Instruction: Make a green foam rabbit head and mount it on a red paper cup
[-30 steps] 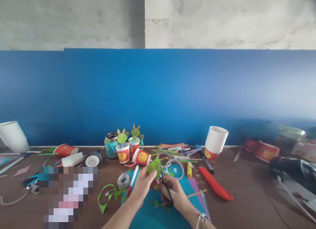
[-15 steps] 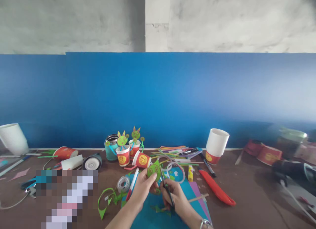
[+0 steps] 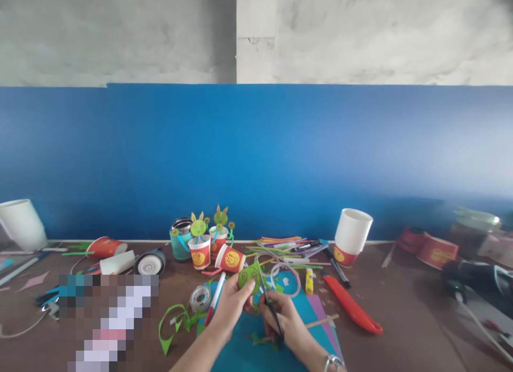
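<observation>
Between the thumb and fingers of my left hand [image 3: 233, 301] is a green paper cutout [image 3: 247, 280] with a drawn face and a pointed top. My right hand [image 3: 284, 317] is closed around dark-handled scissors [image 3: 273, 311], their blades pointing up along the cutout's right edge. Whether the blades touch the paper I cannot tell. Below both hands lies a blue paper sheet [image 3: 240, 353] with green scraps [image 3: 260, 339] on it. Behind them, two red-and-white paper cups [image 3: 199, 254] hold green figures with ears, and another paper cup [image 3: 231, 259] lies on its side.
Left of my hands are a tape roll [image 3: 200, 298], a marker [image 3: 216, 297] and green paper offcuts [image 3: 176, 321]. To the right lie a glue stick [image 3: 309, 281], a red pouch [image 3: 352, 305] and a cup stack [image 3: 353, 235]. Colored sticks [image 3: 280, 246] lie behind, before a blue wall panel [image 3: 256, 158].
Both hands stay almost in place. The green cutout has shifted very slightly beside the scissors; the objects on the table have not moved.
</observation>
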Demonstrator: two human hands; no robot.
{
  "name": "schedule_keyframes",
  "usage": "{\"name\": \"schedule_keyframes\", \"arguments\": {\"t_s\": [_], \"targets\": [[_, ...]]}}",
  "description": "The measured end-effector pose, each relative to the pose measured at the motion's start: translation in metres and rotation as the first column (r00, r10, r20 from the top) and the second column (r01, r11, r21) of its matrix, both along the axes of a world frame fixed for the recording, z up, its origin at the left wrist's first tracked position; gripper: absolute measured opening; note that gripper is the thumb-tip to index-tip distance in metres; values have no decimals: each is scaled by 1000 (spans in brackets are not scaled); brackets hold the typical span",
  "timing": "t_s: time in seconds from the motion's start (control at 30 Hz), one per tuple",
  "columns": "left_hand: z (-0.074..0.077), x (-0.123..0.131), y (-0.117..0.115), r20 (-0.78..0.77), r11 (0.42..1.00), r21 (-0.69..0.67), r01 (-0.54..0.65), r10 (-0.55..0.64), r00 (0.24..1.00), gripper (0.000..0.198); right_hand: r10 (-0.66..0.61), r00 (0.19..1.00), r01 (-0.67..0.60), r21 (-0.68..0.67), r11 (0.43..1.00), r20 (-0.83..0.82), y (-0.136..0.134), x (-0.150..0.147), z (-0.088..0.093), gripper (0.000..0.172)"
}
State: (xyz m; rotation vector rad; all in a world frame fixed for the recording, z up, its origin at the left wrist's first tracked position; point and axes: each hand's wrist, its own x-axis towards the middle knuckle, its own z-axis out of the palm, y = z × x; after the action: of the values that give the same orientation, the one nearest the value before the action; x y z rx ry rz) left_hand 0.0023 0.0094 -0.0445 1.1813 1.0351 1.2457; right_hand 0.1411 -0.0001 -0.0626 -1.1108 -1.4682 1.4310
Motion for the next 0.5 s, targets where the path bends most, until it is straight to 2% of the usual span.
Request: {"name": "schedule_keyframes", "arguments": {"t_s": [0.5], "targets": [[-2, -6, 3, -35, 1000, 22, -16, 17, 999, 32, 0, 999, 0, -3, 1000, 34, 0, 0, 3, 21]]}}
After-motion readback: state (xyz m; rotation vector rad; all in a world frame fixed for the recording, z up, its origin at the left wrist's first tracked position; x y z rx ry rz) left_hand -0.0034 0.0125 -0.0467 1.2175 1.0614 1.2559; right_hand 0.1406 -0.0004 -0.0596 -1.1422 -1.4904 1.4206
